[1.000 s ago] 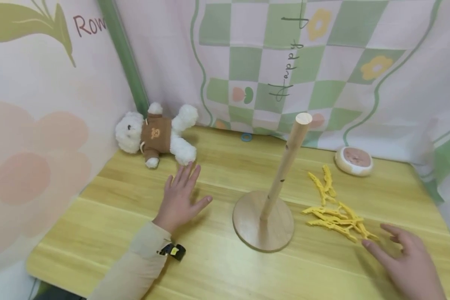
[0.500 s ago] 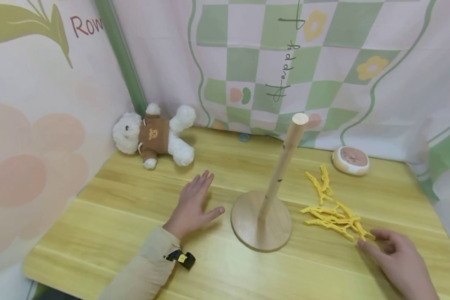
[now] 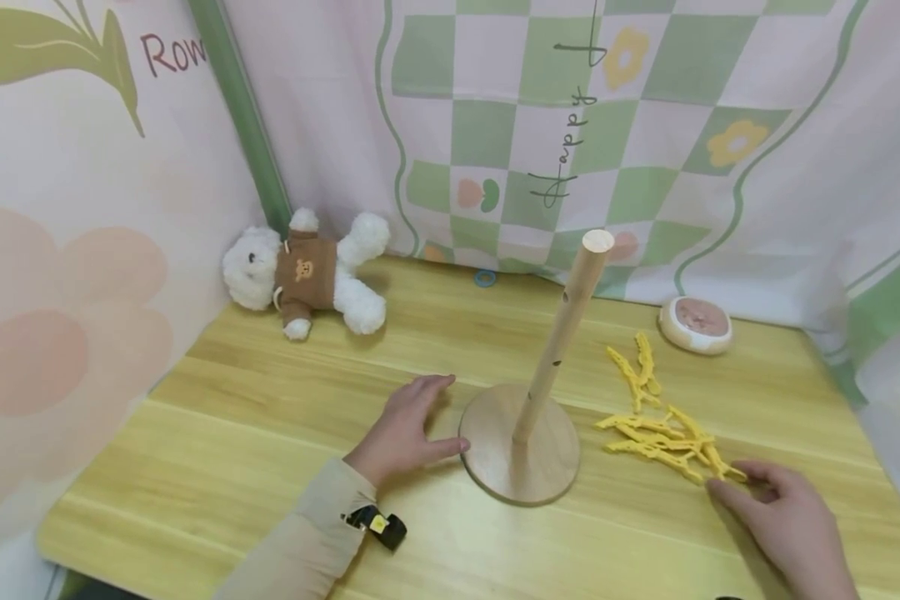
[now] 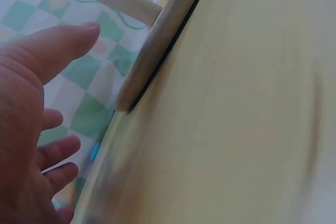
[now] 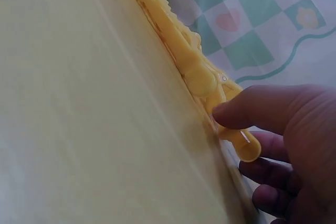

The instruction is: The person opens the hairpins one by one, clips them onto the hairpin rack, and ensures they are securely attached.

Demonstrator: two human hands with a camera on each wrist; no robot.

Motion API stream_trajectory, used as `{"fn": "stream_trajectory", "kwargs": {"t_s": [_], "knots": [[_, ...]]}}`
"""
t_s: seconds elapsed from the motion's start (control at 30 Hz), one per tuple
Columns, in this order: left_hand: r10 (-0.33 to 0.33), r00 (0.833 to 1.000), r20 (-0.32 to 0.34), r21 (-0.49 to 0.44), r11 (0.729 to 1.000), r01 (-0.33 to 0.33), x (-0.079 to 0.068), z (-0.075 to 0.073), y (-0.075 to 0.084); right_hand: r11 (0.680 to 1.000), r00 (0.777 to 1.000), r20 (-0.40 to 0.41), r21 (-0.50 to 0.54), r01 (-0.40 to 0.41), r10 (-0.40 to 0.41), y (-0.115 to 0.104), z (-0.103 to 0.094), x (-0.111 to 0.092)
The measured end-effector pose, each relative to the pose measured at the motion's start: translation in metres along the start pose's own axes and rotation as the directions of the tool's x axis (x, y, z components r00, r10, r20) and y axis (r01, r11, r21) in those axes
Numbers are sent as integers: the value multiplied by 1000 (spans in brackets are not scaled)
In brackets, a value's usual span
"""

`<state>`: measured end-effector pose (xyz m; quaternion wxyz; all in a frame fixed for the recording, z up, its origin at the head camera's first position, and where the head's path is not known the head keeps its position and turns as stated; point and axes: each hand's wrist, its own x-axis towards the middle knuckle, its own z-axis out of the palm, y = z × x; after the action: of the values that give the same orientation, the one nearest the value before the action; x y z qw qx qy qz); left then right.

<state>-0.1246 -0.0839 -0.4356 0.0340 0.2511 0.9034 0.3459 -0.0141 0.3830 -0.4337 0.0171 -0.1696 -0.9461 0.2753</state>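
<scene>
A wooden post (image 3: 566, 333) rises from a round wooden base (image 3: 495, 454), leaning slightly in the head view, with small holes along it. My left hand (image 3: 402, 433) is spread at the base's left edge, thumb and fingers apart; in the left wrist view the thumb (image 4: 68, 43) looks clear of the base. On the right lies a pile of yellow branch-shaped plastic pieces (image 3: 656, 437). My right hand (image 3: 787, 517) pinches the near end of one yellow branch piece (image 5: 197, 77) between thumb and fingers; the fingertips behind it are partly hidden.
A white plush toy (image 3: 307, 271) in a brown top lies at the back left. A white-and-pink rounded device (image 3: 695, 325) sits at the back right, and a small blue ring (image 3: 485, 278) near the curtain (image 3: 487, 125). The wooden tabletop (image 3: 255, 417) carries everything.
My left hand has moved right and toward me, from near the plush toy to the base's edge. My right hand has closed in on the end of the yellow pile.
</scene>
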Motion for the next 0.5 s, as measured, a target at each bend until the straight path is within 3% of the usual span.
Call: {"fn": "stream_trajectory", "kwargs": {"t_s": [0.27, 0.5], "knots": [[47, 997, 53, -21, 999, -46, 8, 16, 10, 990, 987, -134, 124, -71, 88, 1, 2, -5], [52, 996, 79, 71, 996, -57, 11, 25, 14, 947, 948, -210, 268, -179, 238, 7, 1, -6]]}}
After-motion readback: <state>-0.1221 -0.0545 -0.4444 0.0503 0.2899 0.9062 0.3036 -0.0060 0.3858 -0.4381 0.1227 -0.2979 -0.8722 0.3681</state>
